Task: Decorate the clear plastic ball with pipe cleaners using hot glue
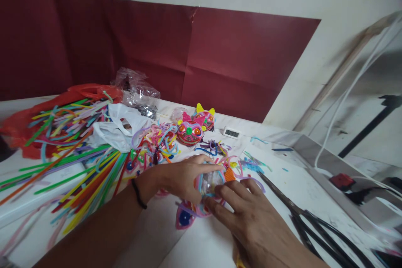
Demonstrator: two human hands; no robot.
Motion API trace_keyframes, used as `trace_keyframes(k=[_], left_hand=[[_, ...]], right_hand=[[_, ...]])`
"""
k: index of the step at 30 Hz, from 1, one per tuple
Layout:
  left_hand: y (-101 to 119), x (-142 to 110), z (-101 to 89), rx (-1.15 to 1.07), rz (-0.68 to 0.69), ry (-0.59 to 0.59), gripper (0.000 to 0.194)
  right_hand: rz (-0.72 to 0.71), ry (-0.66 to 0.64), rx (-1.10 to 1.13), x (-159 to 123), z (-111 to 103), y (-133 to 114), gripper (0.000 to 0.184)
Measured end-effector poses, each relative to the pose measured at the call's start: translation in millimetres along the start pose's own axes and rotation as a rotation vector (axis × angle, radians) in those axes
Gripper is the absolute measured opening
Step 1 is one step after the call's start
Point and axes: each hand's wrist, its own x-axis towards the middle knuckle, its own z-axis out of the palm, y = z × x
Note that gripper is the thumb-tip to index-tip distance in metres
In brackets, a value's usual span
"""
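Right hand (248, 213) nearest, fingers curled loosely over a small clear ball wrapped in pipe cleaners (210, 184), fingertips touching it. Left hand (182, 178) cups the same ball from the other side, thumb and fingers closed round it, black band at the wrist. Ball sits low over the white worktop (301, 188), mid-frame. Black scissors (314, 226) lie just right of the hands. Loose pipe cleaners (78, 167) fan out left; two finished cat-faced balls (194, 127) stand behind.
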Motion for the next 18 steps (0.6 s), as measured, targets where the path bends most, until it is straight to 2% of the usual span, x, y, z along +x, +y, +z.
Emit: trace_keyframes(k=[7,12,18], left_hand=[[-1.1,-0.6,1.6,-0.010,0.010,0.016,0.092],[-1.9,-1.3,0.1,-0.004,0.016,0.003,0.095],[-4.9,-2.7,-1.9,-0.054,0.032,-0.009,0.091]], right_hand=[[-0.029,-0.011,0.004,0.7,-2.8,3.8,0.023],[-0.059,-0.039,0.022,2.5,-3.6,7.9,0.035],[-0.067,-0.102,0.022,-0.9,-1.9,10.1,0.032]])
